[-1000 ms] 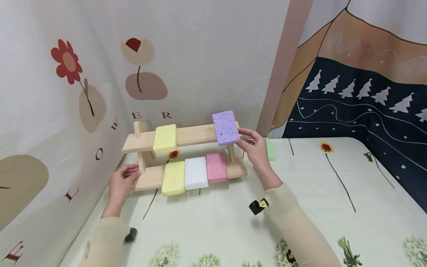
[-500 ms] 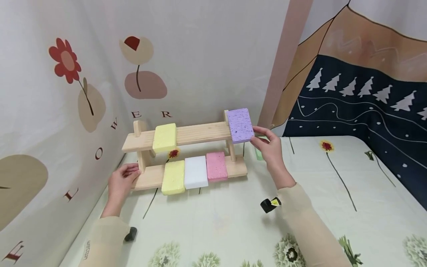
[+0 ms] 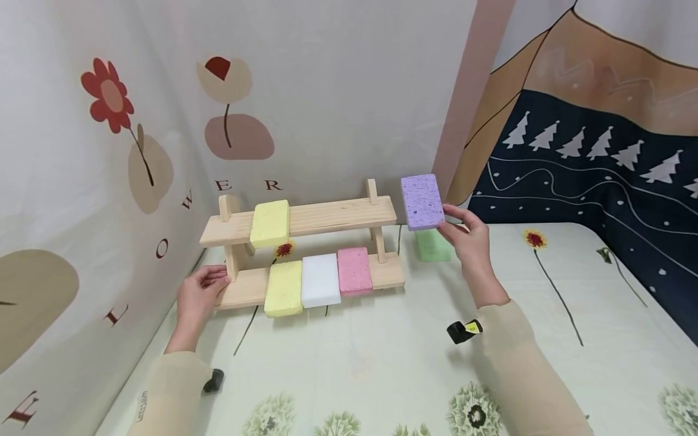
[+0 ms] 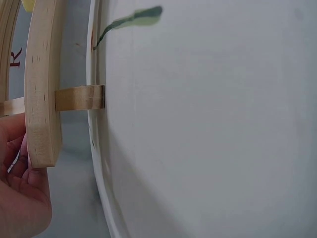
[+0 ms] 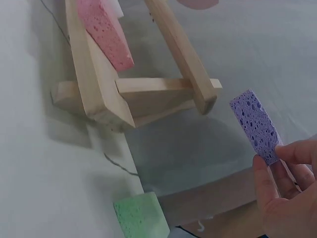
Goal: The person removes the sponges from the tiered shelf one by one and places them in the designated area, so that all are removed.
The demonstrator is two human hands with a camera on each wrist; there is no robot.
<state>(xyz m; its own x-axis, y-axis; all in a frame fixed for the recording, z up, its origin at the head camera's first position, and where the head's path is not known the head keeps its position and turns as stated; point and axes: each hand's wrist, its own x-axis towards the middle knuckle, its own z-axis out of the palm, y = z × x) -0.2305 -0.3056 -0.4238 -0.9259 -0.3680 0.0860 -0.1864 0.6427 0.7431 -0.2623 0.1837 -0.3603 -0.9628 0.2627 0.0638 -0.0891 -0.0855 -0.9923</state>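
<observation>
My right hand (image 3: 473, 248) pinches a purple sponge (image 3: 422, 201) by its right edge, in the air just right of a two-tier wooden rack (image 3: 340, 218). The right wrist view shows the same purple sponge (image 5: 255, 126) between thumb and fingers, apart from the rack. At the rack's left end, my left hand (image 3: 200, 300) grips the lower board (image 4: 43, 89). One yellow sponge (image 3: 269, 223) lies on the upper shelf. On the lower shelf sit another yellow sponge (image 3: 283, 289), a white sponge (image 3: 320, 280) and a pink sponge (image 3: 354, 271), side by side.
A green sponge (image 3: 433, 245) lies on the cloth-covered table right of the rack, below the purple one. Printed curtains (image 3: 338, 91) hang close behind and to the left. A dark printed cloth (image 3: 589, 169) stands at the back right.
My right hand has carried the purple sponge rightward, from over the upper shelf's right end to beyond it. The green sponge now shows more fully. My left hand stays put.
</observation>
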